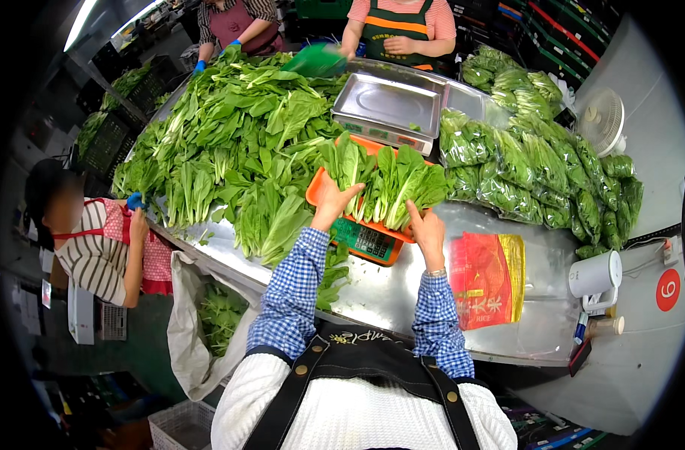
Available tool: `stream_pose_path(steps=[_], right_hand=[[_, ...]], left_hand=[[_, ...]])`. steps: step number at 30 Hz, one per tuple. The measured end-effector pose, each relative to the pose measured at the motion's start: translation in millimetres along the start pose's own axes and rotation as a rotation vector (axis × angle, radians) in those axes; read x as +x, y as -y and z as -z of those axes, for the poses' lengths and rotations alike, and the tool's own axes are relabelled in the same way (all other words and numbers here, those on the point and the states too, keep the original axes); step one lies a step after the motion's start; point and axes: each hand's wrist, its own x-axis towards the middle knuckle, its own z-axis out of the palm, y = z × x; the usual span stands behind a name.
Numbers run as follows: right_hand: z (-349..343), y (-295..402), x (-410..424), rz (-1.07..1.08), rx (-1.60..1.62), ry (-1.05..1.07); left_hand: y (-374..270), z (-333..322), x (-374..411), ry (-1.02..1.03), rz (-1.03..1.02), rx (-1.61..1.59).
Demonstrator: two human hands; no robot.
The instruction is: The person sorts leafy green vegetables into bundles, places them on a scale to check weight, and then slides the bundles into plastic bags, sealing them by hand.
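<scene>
An orange digital scale (384,260) stands before me, its orange tray (314,194) loaded with a left bunch of leafy greens (345,163) and a right bunch of leafy greens (404,180). At the tray's left side, my left hand (332,201) has its thumb spread wide beside the left bunch; its other fingers are partly hidden. My right hand (428,229) is at the tray's near right corner, index finger against the right bunch's leaves. Whether it grips anything is unclear. A keypad (371,241) shows below the tray.
Loose greens (224,140) cover the metal table's left side. Bagged greens (522,163) are piled right. Beyond my scale sits a steel-topped scale (387,104). A red rice bag (486,281), a white kettle (595,279) and a fan (601,121) are right; co-workers stand left and opposite.
</scene>
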Motion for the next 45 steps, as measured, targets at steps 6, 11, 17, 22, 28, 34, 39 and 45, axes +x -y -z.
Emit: stream_pose_path(steps=[6, 11, 17, 22, 28, 34, 39, 45], right_hand=[[-20, 14, 6, -0.033, 0.516, 0.118], [-23, -2, 3, -0.052, 0.316, 0.071], [2, -11, -14, 0.004, 0.266, -0.030], [-12, 7, -15, 0.144, 0.120, -0.042], [-5, -9, -32, 0.087, 0.485, -0.027], [1, -17, -73, 0.019, 0.513, 0.134], [-46, 2, -107, 0.023, 0.514, 0.371], [-98, 59, -114, 0.539, 0.282, 0.480]], left_hand=[[-2, -18, 4, 0.107, -0.164, -0.099], [11, 0, 15, 0.169, -0.106, 0.154], [-8, -10, -9, -0.079, -0.077, 0.247], [-20, -37, -17, 0.077, 0.038, 0.279], [18, 72, -52, -0.457, -0.293, 0.189], [229, 169, -115, -0.337, 0.382, 0.207], [236, 170, -106, -0.117, 0.542, -0.153], [211, 183, -95, 0.029, 0.641, -0.269]])
